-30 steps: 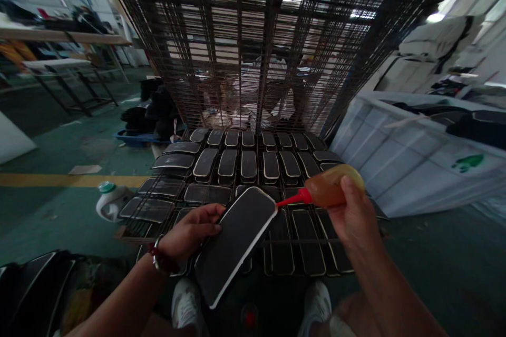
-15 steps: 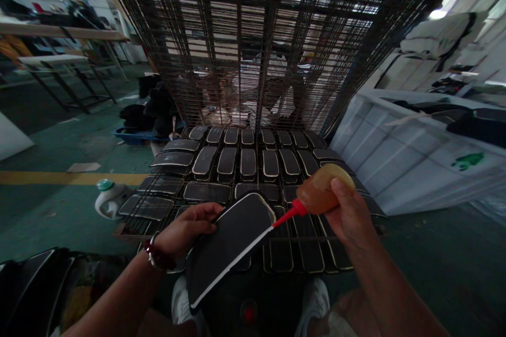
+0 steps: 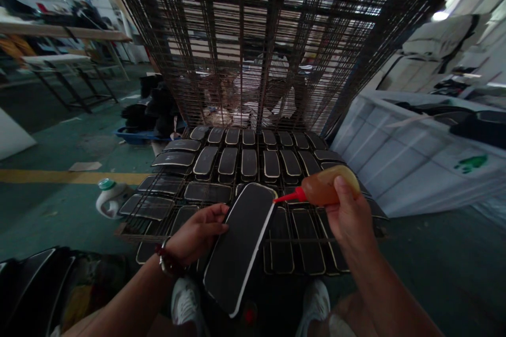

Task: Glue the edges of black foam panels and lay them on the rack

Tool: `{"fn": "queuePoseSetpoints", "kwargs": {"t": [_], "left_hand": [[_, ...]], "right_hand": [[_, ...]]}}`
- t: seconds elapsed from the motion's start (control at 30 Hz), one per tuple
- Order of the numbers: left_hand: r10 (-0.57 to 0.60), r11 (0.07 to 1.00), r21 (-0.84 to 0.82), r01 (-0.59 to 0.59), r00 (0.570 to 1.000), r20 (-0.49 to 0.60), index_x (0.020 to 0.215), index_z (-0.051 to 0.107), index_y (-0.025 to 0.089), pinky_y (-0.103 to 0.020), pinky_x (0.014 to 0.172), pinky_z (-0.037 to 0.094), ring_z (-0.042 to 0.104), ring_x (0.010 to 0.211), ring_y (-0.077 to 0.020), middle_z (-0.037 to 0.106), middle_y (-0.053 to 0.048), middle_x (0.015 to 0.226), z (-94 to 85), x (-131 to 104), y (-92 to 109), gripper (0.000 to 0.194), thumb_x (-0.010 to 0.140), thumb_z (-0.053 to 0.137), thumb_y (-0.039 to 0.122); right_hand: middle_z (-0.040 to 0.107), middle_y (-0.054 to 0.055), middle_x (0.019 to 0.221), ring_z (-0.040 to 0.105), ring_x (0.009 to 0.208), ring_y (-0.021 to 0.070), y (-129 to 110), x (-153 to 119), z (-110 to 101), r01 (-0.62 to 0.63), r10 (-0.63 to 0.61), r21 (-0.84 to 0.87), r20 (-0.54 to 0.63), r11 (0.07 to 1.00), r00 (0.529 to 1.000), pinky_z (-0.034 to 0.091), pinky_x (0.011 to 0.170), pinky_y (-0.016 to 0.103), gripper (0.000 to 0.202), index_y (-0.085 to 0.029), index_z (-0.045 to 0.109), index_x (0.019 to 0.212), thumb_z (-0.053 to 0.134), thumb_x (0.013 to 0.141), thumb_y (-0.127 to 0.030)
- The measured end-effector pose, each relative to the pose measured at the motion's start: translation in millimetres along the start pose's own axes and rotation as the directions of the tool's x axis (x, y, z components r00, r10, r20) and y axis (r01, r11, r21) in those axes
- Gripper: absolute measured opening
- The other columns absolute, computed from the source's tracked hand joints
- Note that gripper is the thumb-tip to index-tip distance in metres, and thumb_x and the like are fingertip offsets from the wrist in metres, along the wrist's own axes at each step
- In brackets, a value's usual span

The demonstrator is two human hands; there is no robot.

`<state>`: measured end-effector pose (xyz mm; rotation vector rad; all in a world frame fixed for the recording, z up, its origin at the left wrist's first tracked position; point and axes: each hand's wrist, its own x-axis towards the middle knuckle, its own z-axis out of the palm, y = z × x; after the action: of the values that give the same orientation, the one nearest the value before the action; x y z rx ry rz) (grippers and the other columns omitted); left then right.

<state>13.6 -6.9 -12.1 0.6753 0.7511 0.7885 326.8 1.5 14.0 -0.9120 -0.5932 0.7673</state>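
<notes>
Left hand [image 3: 197, 231] grips black panel [image 3: 241, 245] by left edge, panel tilted above wire rack [image 3: 130, 231]. Right hand [image 3: 348, 218] clasps amber squeeze bottle [image 3: 330, 189]; red nozzle touches panel's top right corner. Rack carries rows of similar panels [image 3: 249, 163]. White jug [image 3: 110, 197] on floor, left of rack.

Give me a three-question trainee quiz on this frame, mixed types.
1. True or false: the right hand holds a squeeze bottle with a red nozzle.
2. Where does the nozzle tip point? A) the black panel's top right edge B) the white jug C) the floor
3. Which hand grips the panel's side edge?

Key: 1 true. 2 A. 3 the left hand.
</notes>
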Motion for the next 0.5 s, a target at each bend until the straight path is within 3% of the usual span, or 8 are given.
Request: {"fn": "queuePoseSetpoints", "kwargs": {"t": [0.5], "left_hand": [[0.018,1.000,-0.024,-0.019,0.998,-0.053,0.094,0.067,0.016,-0.026,0.068,0.061,0.075,0.071,-0.0172,0.079,-0.006,0.087,2.8,1,4,0.035,0.067,0.089,0.011]], "right_hand": [[0.071,0.002,0.097,0.067,0.085,0.0174,8,-17,1,-0.041,0.045,-0.074,0.062,0.996,0.997,0.059,0.074,0.027,0.052,-0.022,0.073,0.105,0.096,0.068,-0.051]]}}
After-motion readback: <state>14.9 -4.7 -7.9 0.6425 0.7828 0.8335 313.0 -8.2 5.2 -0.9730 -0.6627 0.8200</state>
